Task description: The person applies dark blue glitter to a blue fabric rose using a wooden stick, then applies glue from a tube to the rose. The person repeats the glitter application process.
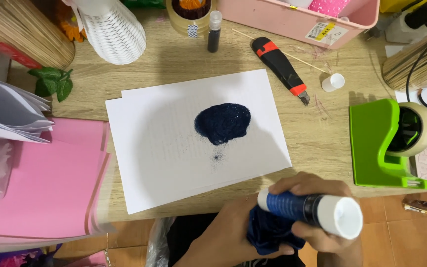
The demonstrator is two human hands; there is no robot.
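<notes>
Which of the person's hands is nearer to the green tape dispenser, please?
The right hand, holding the glue stick, is just below-left of the tape dispenser; the left hand is farther left.

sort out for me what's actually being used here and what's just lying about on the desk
In use: glue stick in the right hand; dark blue piece in the left hand; white paper holding the dark blue glitter pile.

Lying about: utility knife, green tape dispenser, small white cap, glitter vial, pink sheets, pink box.
</notes>
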